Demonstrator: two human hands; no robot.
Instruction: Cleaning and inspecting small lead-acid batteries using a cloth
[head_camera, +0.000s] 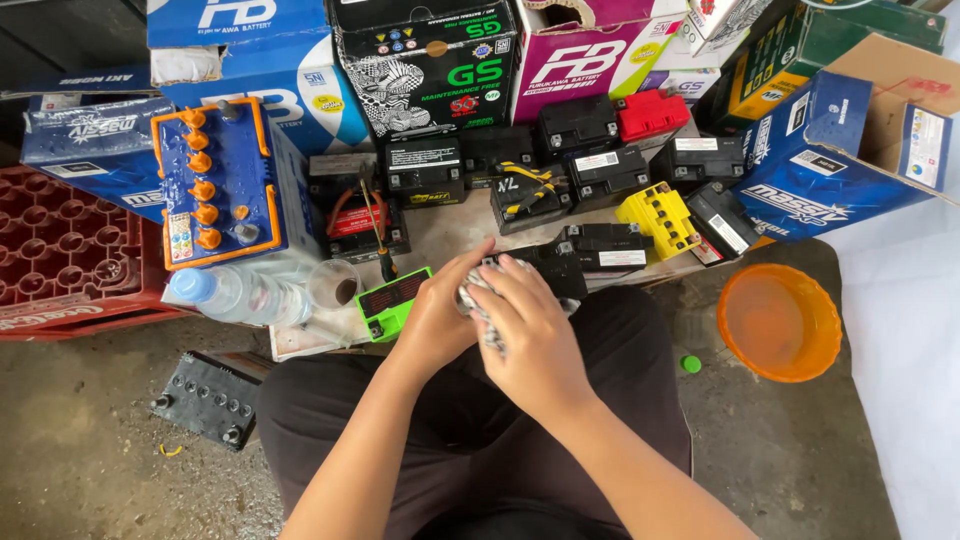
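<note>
1. Gripping a crumpled grey-and-white rag (480, 300), my right hand (535, 340) folds over it from above, fingers curled shut around the cloth.
2. My left hand (435, 320) cups the same rag from the other side, so the cloth is squeezed between both palms, over my lap in dark trousers (470, 440).
3. Just beyond my knuckles a small black battery (545, 265) lies at the near edge of the low board.
4. Beside my left hand sits a bright green battery (392, 303), and behind it stands a screwdriver (378, 235) with a dark handle.
5. Further left I see a clear cup (333, 283) and a plastic bottle with a blue cap (235, 293) lying on its side.
6. Behind them stands a blue battery with orange caps (215, 185), next to a red crate (65, 250).
7. To my right, a yellow battery (657, 217) rests among black ones, and an orange bowl (779, 322) sits on the concrete floor with a green cap (691, 364) near it.
8. Printed cartons (430, 60) line the back.
</note>
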